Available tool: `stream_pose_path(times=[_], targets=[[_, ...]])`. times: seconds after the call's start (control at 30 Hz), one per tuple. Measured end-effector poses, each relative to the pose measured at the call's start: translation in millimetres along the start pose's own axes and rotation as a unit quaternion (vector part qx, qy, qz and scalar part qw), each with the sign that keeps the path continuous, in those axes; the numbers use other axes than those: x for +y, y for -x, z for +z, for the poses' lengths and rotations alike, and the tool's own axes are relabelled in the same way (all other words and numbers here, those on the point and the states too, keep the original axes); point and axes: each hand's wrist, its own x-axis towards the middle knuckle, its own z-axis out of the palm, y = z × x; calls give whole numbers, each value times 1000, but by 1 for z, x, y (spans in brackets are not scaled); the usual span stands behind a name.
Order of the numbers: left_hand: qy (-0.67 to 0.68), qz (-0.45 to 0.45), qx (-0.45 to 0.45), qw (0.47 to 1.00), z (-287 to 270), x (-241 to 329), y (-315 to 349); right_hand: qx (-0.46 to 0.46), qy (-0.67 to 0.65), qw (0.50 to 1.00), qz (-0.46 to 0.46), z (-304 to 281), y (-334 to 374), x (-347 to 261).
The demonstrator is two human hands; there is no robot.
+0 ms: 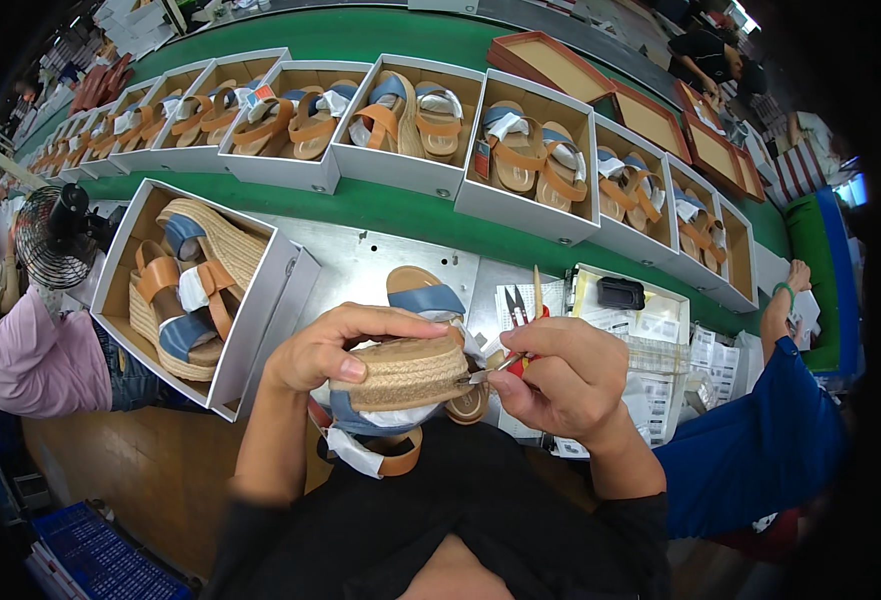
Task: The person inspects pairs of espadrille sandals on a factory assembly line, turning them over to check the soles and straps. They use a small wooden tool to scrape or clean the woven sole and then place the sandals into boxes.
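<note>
My left hand (310, 350) is closed round a wedge sandal (400, 372), thumb on its woven rope sole and fingers over the top. The sandal is tipped on its side, its blue and tan straps and white paper stuffing hanging below. My right hand (570, 380) pinches a small pointed metal tool (484, 374); its kind is not clear. The tool's tip touches the end of the rope sole. Behind the held sandal lies another sandal (425, 292) with a blue strap, partly covered by my hands. Red-handled snips (515, 305) lie just beyond my right hand.
An open white box (245, 365) with a pair of sandals stands at my left. Several boxed pairs (400, 175) line the green conveyor (380, 45) ahead. A tray (682, 320) with papers and a black object (620, 293) sits right. Co-workers flank me; a fan (50, 235) stands left.
</note>
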Motion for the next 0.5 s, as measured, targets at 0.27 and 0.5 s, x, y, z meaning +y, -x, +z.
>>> stream_pose_path(times=[0.27, 0.5], targets=[[-15, 12, -10, 1000, -3, -2, 1, -17, 60, 997, -34, -2, -2, -4], [-47, 23, -26, 998, -2, -3, 0, -74, 45, 993, -75, -7, -4, 0]])
